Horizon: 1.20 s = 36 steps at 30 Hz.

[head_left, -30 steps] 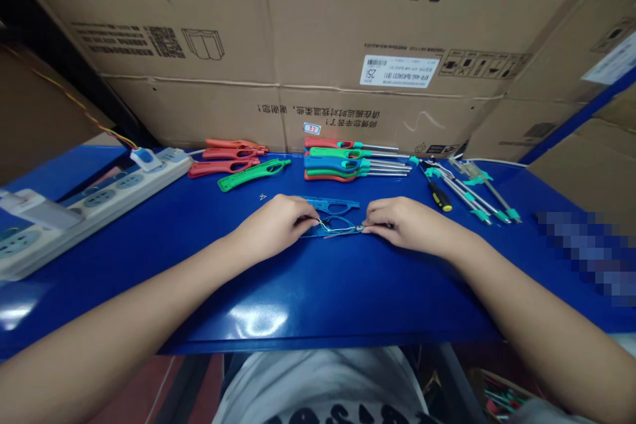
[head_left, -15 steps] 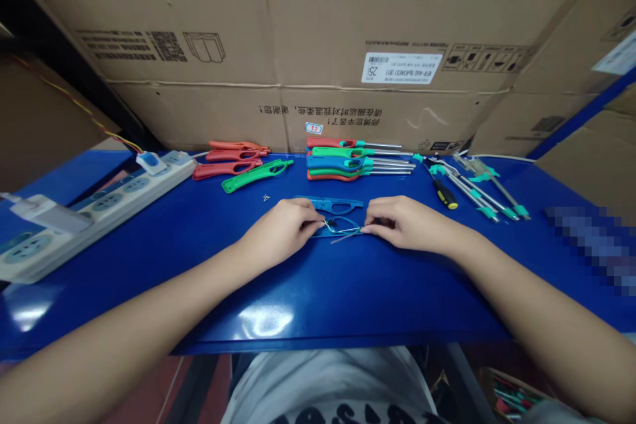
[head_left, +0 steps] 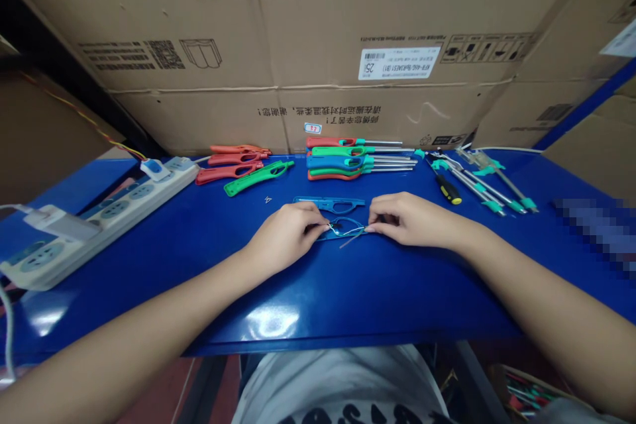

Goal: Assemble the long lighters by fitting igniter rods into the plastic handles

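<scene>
A blue lighter shell half (head_left: 332, 203) lies on the blue table, just beyond my fingers. Nearer to me is a second blue shell half (head_left: 348, 221), partly hidden by my left hand. Over it a thin white wire (head_left: 345, 233) spans the gap between my hands. My left hand (head_left: 291, 232) pinches the wire's left end, beside a small dark part. The other end is between the thumb and fingertips of my right hand (head_left: 405, 218). A thin, see-through tube (head_left: 352, 239) slants down toward me from the right fingertips.
Assembled lighters (head_left: 342, 162) are stacked behind my hands. Red shell halves (head_left: 231, 172) and a green one (head_left: 258, 177) lie left of them. A screwdriver (head_left: 448, 191) and metal lighter tubes (head_left: 479, 189) lie right. A power strip (head_left: 114, 212) is far left; a cardboard box (head_left: 298, 33) stands behind.
The view has shifted slightly. Both hands keep their pinch, and the wire between them looks a little straighter. The shell halves stay in place.
</scene>
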{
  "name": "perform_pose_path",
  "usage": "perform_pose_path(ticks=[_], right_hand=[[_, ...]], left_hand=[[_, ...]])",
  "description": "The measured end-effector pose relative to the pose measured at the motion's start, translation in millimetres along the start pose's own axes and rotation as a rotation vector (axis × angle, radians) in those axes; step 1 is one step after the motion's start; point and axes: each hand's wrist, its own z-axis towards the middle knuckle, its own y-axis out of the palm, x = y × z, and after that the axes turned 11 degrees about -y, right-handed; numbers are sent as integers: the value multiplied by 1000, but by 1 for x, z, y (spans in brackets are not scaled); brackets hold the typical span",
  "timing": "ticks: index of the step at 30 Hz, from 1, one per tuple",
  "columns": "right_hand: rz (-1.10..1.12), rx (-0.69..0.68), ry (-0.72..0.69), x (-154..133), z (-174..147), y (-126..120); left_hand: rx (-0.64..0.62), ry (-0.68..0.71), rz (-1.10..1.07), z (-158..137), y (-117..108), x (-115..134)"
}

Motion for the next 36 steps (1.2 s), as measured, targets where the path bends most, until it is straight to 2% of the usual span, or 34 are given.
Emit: perform_pose_path(ticks=[5, 11, 17, 24, 31, 36], right_hand=[[1, -9, 11, 0, 0, 0], [11, -4, 19, 0, -2, -2], [11, 6, 12, 1, -1, 0], [7, -4, 27, 0, 0, 0], [5, -1, 19, 0, 0, 0], [17, 3, 12, 2, 0, 0]], left_hand=[[9, -23, 157, -4, -1, 4], [30, -17, 107, -4, -1, 5], [52, 26, 232, -5, 0, 7], [42, -78, 221, -7, 0, 10], [-31, 46, 476, -11, -11, 15], [-47, 31, 710, -20, -12, 29]])
